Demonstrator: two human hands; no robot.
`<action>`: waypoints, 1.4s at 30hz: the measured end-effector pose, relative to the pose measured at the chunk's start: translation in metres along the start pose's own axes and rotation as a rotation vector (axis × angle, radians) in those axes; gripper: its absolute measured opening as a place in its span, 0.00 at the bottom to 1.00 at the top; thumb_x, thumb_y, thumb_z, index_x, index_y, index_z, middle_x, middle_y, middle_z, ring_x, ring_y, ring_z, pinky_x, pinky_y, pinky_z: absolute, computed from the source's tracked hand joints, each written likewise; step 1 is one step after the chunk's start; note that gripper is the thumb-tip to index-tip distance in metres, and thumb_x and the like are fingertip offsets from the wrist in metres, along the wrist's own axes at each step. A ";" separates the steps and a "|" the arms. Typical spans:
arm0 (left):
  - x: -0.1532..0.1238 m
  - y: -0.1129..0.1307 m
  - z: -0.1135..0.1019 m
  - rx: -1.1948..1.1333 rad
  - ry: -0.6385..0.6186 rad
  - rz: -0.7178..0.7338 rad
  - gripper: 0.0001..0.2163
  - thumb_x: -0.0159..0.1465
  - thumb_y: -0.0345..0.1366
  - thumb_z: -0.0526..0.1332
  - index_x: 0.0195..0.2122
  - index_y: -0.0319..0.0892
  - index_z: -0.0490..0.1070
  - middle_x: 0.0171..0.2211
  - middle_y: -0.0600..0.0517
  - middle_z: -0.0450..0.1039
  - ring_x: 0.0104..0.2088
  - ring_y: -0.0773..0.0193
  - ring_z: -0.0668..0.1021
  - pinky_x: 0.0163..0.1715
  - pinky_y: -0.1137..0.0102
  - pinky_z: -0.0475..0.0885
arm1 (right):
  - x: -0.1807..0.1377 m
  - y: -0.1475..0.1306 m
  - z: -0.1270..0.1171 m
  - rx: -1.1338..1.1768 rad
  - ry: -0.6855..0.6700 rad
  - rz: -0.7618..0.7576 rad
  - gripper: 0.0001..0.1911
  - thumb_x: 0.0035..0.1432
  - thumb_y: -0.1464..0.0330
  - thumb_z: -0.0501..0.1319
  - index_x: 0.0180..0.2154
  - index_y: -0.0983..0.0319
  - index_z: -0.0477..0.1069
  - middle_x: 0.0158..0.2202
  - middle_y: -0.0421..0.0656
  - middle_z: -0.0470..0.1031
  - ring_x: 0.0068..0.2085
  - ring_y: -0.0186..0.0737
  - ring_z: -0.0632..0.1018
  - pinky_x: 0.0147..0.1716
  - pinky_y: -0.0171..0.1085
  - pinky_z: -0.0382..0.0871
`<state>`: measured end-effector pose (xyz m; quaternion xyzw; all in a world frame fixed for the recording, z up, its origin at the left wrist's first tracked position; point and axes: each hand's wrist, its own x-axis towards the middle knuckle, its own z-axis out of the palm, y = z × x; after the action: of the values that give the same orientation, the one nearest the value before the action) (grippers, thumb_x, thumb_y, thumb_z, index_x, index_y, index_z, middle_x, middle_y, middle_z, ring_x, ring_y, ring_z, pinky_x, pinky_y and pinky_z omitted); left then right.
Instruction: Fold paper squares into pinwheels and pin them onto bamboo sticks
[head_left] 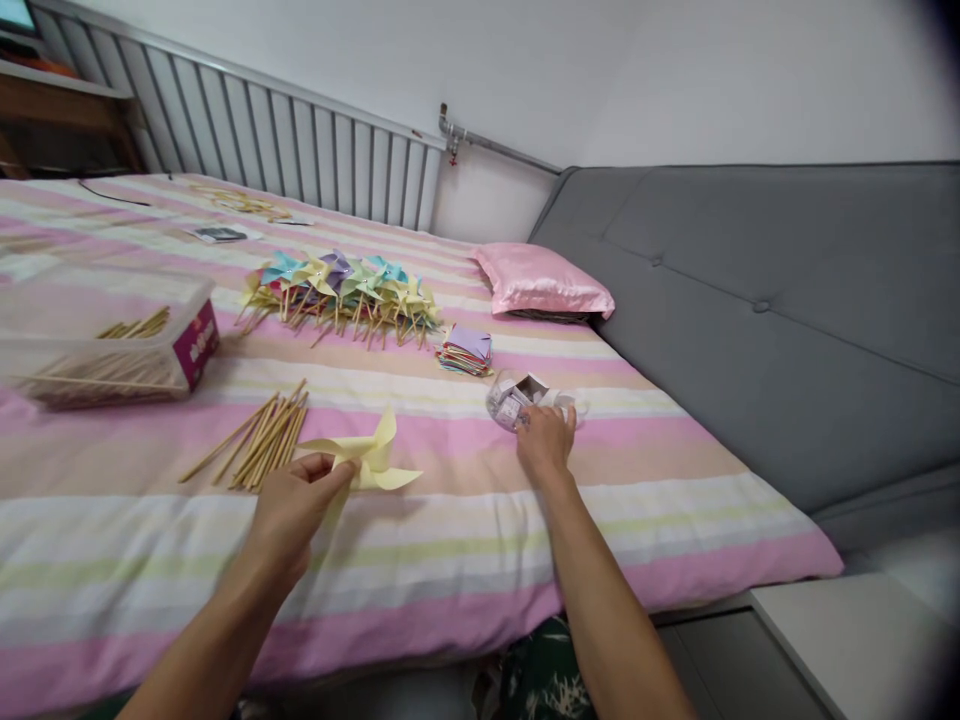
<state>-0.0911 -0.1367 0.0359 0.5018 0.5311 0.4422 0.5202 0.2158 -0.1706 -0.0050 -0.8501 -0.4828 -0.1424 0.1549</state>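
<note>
My left hand pinches a pale yellow paper pinwheel by its edge, just above the striped bed sheet. Further right, my right hand reaches into a small clear plastic bag lying on the bed, with its fingers curled at the bag's opening; what they hold is hidden. A bundle of thin wooden sticks lies just left of the pinwheel.
A pile of finished coloured pinwheels on sticks lies mid-bed, with a stack of coloured paper squares to its right. A clear plastic box of sticks sits at the left. A pink pillow rests by the grey sofa.
</note>
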 end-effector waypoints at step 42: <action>-0.003 0.002 0.001 -0.061 -0.018 -0.021 0.09 0.41 0.38 0.65 0.16 0.39 0.68 0.15 0.58 0.62 0.18 0.72 0.63 0.18 0.77 0.56 | -0.001 -0.001 0.009 0.127 -0.057 0.155 0.06 0.49 0.70 0.60 0.27 0.60 0.76 0.30 0.46 0.77 0.39 0.46 0.73 0.40 0.40 0.58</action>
<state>-0.0897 -0.1395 0.0386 0.4840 0.5180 0.4483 0.5444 0.2158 -0.1671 -0.0137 -0.8769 -0.4281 -0.0747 0.2052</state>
